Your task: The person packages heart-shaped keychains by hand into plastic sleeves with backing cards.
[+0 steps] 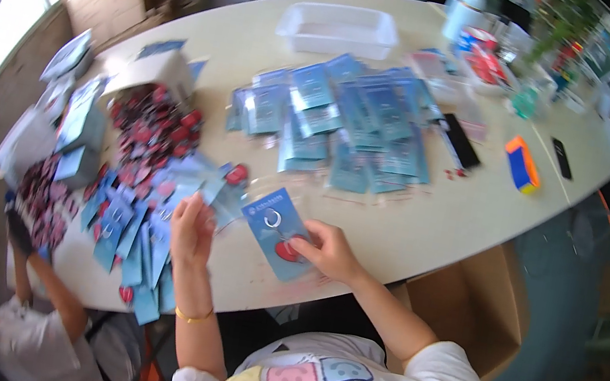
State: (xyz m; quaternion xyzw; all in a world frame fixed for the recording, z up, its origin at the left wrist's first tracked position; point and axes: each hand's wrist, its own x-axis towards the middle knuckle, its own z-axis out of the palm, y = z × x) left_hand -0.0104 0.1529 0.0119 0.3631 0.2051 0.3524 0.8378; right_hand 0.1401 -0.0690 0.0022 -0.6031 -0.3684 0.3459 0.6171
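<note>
My right hand (331, 252) grips a blue card (280, 227) by its right edge, thumb pressed beside a red pendant. A silver key ring is fixed to the card's upper part. Clear plastic shows at the card's edges. Left of the card, apart from it, my left hand (193, 234) is raised with its fingers drawn together; what they hold, if anything, cannot be made out. Loose blue cards with key rings (120, 227) lie to the left of that hand, and a heap of red pendants (152, 132) spills from a tipped white container (148, 73) behind them.
Bagged blue cards (366, 120) are piled mid-table. Beyond stands a clear plastic bin (338, 31). On the right lie a phone (461, 140) and an orange-and-blue block (522, 165). A co-worker's dark-gloved hand (19, 231) is at the left edge; a cardboard box (469, 301) stands below the table's right side.
</note>
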